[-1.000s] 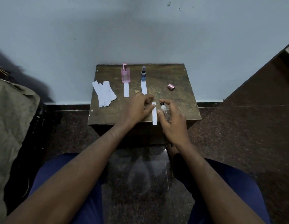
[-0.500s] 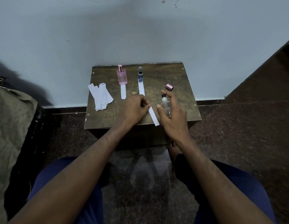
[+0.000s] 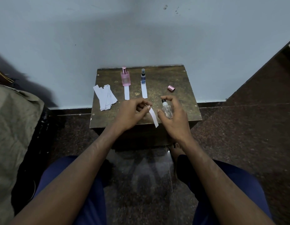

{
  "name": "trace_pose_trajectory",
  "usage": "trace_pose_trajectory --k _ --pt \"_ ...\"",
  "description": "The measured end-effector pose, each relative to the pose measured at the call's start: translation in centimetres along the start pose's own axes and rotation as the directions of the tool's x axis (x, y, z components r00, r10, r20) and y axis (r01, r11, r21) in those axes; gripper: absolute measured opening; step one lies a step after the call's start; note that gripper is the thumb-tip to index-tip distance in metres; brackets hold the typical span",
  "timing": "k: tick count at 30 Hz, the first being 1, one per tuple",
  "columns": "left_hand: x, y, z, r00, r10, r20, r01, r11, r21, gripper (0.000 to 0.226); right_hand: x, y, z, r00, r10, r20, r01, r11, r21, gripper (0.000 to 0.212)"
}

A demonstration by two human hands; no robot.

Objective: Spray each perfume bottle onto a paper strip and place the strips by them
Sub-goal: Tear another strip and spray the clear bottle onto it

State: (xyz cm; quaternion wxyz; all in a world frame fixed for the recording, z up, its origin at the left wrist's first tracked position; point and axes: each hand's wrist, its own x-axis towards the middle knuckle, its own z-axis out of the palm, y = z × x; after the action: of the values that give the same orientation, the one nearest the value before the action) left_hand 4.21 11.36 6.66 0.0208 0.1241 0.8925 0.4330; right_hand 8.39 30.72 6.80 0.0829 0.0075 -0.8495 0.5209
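The clear bottle [image 3: 167,109] sits upright in the right hand [image 3: 174,116], fingers and thumb curled round its body, index finger arched over the black nozzle, held over the front of the table [image 3: 176,78]. Right beside it, the left hand [image 3: 132,113] pinches one end of a paper strip [image 3: 153,116] between thumb and fingertips; the strip hangs down at a slant, its free end near the table's front edge.

Further back, the pink bottle [image 3: 125,77] and the blue bottle [image 3: 143,77] stand upright, each with a white strip lying in front of it, so this looks like the last bottle to do. A pink cap [image 3: 171,88] lies loose on the right, and a fan of spare strips [image 3: 105,98] overhangs the left edge.

The risks: whether the nozzle faces the strip is too small to tell, so the mist could miss the paper and hit the left fingers. The strip is limp and held at one end, so a hard puff could swing it away. That smooth bottle could also twist in the grip when the pump is pressed.
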Motion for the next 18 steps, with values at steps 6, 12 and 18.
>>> trace_pose_trajectory --k 6,12,18 --pt "-5.1 2.5 -3.5 0.995 -0.01 -0.099 -0.004 0.99 -0.14 0.019 -1.3 -2.3 0.6 0.959 0.109 0.262 -0.194 0.926 0.325 0.038" --pt "-7.4 2.6 -4.4 0.984 -0.126 -0.123 0.082 0.945 -0.318 0.021 -3.2 -4.7 2.2 0.969 0.1 0.224 -0.181 0.908 0.379 0.037" --pt "-10.4 2.3 -3.9 0.935 -0.282 -0.217 0.156 0.872 -0.464 0.02 -6.1 -6.1 2.9 0.99 0.003 0.143 -0.038 0.971 0.238 0.037"
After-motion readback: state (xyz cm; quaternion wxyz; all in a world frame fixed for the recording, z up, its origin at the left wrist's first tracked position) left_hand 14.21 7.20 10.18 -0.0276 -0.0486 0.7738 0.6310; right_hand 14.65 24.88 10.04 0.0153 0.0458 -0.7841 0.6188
